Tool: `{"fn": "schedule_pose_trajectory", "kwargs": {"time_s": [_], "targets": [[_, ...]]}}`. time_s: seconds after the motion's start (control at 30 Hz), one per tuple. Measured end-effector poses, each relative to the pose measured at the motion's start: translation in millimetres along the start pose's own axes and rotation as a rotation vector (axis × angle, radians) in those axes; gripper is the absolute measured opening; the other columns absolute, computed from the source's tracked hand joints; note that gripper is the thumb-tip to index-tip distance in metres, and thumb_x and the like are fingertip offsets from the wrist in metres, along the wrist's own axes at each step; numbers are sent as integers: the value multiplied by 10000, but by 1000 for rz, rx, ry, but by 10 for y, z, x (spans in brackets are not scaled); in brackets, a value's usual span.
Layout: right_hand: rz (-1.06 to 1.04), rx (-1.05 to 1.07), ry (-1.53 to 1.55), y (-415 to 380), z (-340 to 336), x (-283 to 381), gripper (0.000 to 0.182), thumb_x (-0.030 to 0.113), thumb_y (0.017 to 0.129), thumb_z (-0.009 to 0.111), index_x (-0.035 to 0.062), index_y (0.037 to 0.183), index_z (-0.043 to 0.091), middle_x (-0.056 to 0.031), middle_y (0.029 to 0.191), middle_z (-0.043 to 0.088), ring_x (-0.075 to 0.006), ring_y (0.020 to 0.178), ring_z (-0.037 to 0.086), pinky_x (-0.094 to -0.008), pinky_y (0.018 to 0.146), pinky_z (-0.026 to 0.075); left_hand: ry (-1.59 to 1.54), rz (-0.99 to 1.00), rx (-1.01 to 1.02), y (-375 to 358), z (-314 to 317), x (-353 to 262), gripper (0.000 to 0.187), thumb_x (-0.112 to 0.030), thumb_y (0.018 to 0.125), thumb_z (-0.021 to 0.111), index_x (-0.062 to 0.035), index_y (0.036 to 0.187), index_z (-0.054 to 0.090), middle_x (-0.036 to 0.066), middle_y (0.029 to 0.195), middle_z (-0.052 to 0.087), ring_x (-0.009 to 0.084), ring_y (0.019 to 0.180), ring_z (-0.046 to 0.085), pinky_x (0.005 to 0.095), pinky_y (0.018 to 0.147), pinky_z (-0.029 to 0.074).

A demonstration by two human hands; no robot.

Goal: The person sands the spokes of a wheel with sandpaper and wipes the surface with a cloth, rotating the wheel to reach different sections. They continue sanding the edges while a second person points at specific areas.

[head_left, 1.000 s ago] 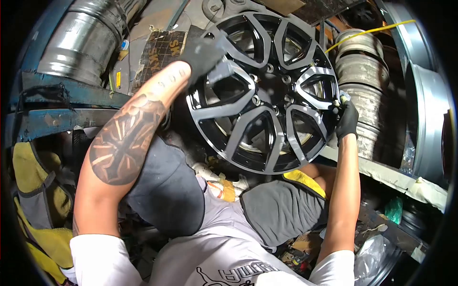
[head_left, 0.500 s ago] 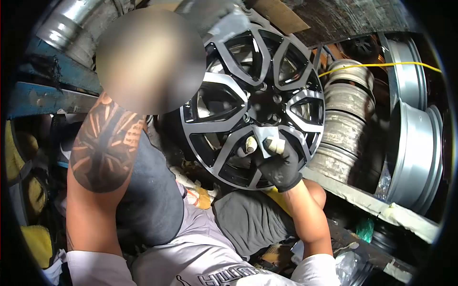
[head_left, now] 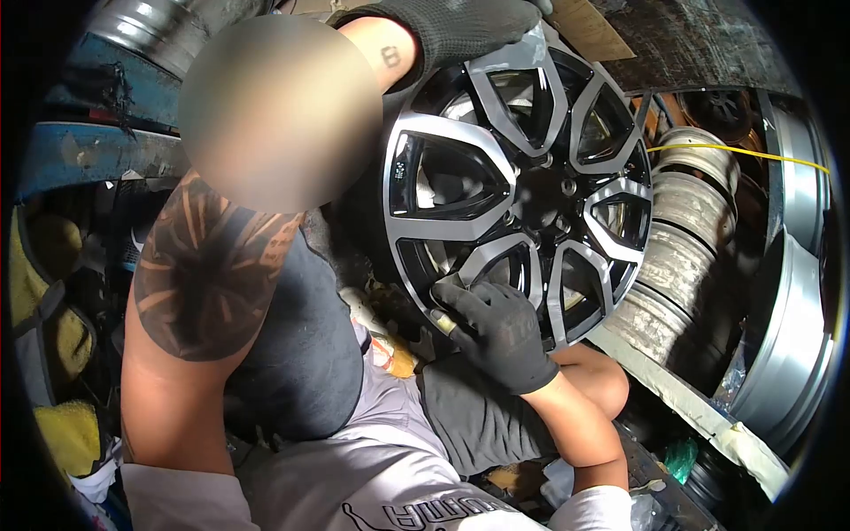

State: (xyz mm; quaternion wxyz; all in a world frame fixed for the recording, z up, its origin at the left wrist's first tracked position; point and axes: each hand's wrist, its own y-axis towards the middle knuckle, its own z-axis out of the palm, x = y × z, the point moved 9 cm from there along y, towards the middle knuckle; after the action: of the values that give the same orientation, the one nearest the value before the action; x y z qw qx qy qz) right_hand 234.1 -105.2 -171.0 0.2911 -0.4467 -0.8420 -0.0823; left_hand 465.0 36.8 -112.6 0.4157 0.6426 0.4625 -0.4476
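Note:
A black-and-silver alloy wheel (head_left: pixel 447 226) stands tilted in front of me, its spokes facing me. A dull grey patch (head_left: pixel 509 57) shows on the spoke end near its top. My left hand (head_left: pixel 478 35), in a black knit glove, is closed over the upper edge of the wheel beside that patch; part of the forearm is behind a blurred circle. Lower down, my right hand (head_left: pixel 496 332) in a dark glove presses bent fingers against the lower-left rim. A light yellowish thumb tip shows on that glove. Whatever lies beneath its fingers is hidden.
Worn metal wheels (head_left: pixel 668 230) are stacked in a row at right. Bare silver rims (head_left: pixel 788 310) stand beyond them, by a pale ledge (head_left: pixel 686 380). A yellow cable (head_left: pixel 735 150) crosses the back. Blue metal beams (head_left: pixel 97 159) and yellow cloth (head_left: pixel 66 438) are at left.
My view has shifted, so the wheel appears farther right. My right hand has moved from near the hub to the lower-left rim; its light grey sheet no longer shows. My left hand has come into clear view.

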Motion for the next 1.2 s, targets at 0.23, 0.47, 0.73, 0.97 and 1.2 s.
{"fn": "schedule_pose_trajectory", "kwargs": {"time_s": [0.23, 0.47, 0.73, 0.97, 1.2], "targets": [[-194, 86, -271, -90, 337, 136, 566, 165, 721, 690, 144, 1287, 687, -56, 804, 555, -252, 752, 597, -406, 713, 495, 151, 69, 25, 10, -8, -12, 261, -202, 869, 603, -27, 1039, 696, 164, 918, 696, 252, 885, 662, 367, 814, 509], [-137, 70, -216, -44, 354, 189, 558, 179, 728, 677, 126, 1283, 689, -49, 808, 585, -233, 746, 609, -399, 701, 491, 212, 226, -36, -7, 6, 6, 282, -178, 893, 577, -26, 1094, 703, 214, 1081, 689, 350, 1037, 658, 406, 928, 506], [-2, -111, 5, 3, -125, -33, 454, 19, 749, 768, 81, 1198, 739, -81, 878, 699, -259, 827, 670, -367, 763, 517, 174, 278, 206, -48, 413, 146, 351, -306, 953, 605, -6, 1127, 656, 132, 956, 719, 277, 829, 706, 372, 798, 552], [480, -416, 710, -84, -575, -1073, 286, 127, 975, 650, 13, 1230, 714, -51, 1151, 723, -131, 1035, 654, -279, 934, 490, -41, -114, 626, -526, 990, -67, 332, -247, 955, 652, -76, 1238, 680, -39, 767, 574, 65, 672, 497, 247, 620, 433], [483, -551, 1241, -93, -529, -1128, 405, 148, 1013, 612, 24, 1396, 564, -36, 1213, 659, -97, 1042, 621, -252, 903, 494, -163, -215, 609, -645, 1349, -31, 289, -274, 938, 721, -11, 1050, 680, -24, 831, 638, 56, 729, 543, 236, 634, 439]]}}
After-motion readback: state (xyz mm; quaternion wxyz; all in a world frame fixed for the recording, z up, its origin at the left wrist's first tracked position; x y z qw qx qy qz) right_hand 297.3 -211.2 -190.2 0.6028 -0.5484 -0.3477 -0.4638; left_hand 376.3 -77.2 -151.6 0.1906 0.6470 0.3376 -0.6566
